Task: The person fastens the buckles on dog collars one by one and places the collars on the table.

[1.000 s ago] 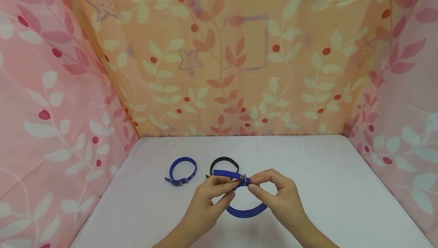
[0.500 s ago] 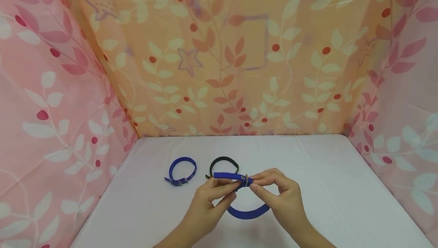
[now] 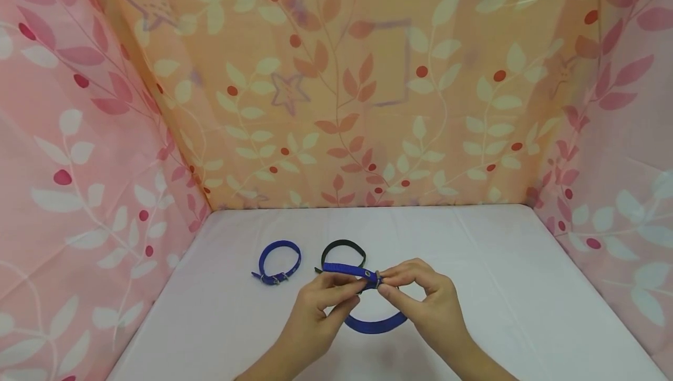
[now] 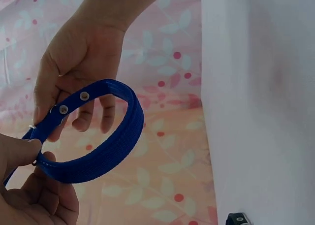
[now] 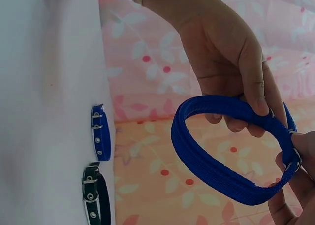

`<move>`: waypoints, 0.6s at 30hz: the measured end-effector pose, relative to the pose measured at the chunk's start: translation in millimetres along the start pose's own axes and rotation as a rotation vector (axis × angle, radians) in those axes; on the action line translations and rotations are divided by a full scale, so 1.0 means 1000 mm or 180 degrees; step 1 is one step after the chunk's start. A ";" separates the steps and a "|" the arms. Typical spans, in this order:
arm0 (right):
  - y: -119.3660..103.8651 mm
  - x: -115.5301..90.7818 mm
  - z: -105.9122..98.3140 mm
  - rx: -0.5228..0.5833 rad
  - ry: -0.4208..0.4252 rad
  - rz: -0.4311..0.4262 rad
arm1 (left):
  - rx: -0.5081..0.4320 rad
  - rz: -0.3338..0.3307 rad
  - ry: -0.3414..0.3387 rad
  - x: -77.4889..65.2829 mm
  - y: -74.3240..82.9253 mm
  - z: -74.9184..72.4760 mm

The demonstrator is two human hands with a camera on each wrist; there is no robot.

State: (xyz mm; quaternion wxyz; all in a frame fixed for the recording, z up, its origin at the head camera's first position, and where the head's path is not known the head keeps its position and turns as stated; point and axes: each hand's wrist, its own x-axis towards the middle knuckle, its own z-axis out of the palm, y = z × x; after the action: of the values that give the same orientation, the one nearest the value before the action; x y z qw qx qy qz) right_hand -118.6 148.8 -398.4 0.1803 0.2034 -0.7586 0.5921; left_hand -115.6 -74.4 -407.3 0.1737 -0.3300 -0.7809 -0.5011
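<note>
Held collar: a blue collar [image 3: 374, 324] of woven webbing, bent into a loop, with round metal eyelets along its strap end and a small metal buckle at the join; it is lifted above the near middle of the table, between the two hands.
Left hand: the left hand [image 3: 315, 311] pinches the strap end between thumb and curled fingers, just left of the buckle.
Right hand: the right hand [image 3: 426, 302] pinches the collar at the buckle with thumb and forefinger, the other fingers curled loosely behind; the fingertips of both hands almost meet.
Loop: the free curve of the loop hangs toward the near side, below the hands and clear of the table.
Table: a white table [image 3: 499, 287] with a smooth cloth surface.
Other collars: a second blue collar [image 3: 279, 261] lies buckled in a ring to the left, well apart from the hands; a black collar [image 3: 344, 248] lies just beyond the hands, partly hidden by the held strap.
Edges: patterned cloth walls [image 3: 368, 106] with leaves and berries close off the left, far and right sides of the table.
Open room: bare table spreads to the right of the hands and along the far edge.
</note>
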 end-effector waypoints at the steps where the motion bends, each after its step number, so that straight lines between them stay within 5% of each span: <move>1: 0.000 0.000 0.000 -0.0026 -0.0002 -0.0038 | -0.0016 0.0009 0.0024 0.000 -0.001 0.000; 8: 0.000 0.001 -0.003 -0.0295 -0.0075 -0.0202 | -0.0264 -0.0255 0.0102 0.000 -0.001 -0.001; 18: 0.000 0.000 -0.002 -0.0194 0.0029 -0.0358 | -0.0186 -0.0308 -0.0042 -0.001 0.001 -0.001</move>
State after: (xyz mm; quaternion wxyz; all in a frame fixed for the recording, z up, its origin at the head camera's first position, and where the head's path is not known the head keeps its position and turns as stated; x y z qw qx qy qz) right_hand -118.7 150.5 -397.9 0.2228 0.2374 -0.7629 0.5586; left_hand -114.2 -74.9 -406.4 0.1344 -0.3000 -0.7821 -0.5293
